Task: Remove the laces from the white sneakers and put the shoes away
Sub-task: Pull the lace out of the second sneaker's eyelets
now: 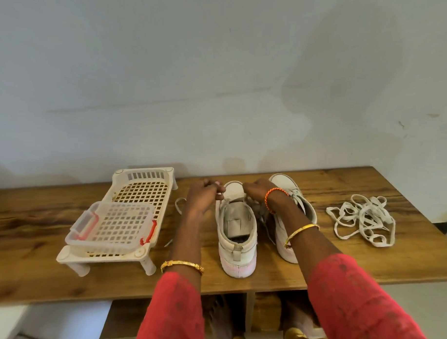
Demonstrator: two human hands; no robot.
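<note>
- White canvas, heel toward me: the near shoe (236, 228) stands on the table (347, 261) between my arms, so its tongue and eyelets face away where both hands can work them.
- My left hand (205, 195) is curled, fingertips pinching what I take to be the lace (179, 205) at the top-left eyelets; a loop of it trails off on the wood to the left of my wrist.
- My right hand (256, 191) is curled too, fingers closed on the lace at the opposite side of the tongue. The two hands sit close together over the toe end, one on each side, so I can pull the lace free evenly.
- The other shoe (292, 205) lies just beside the first, partly behind my right forearm, and it looks laced yet, so I judge it comes next.
- A loose pile of laces (362, 219) lies well apart at the right, out of the way of my working.
- The rack (133, 218) stands at the left with a clear box (110, 229) resting on it; I judge the shoes go there once unlaced, which is why it waits near.
- Only one view is given, so what my fingertips hold exactly is partly hidden by my own knuckles.
</note>
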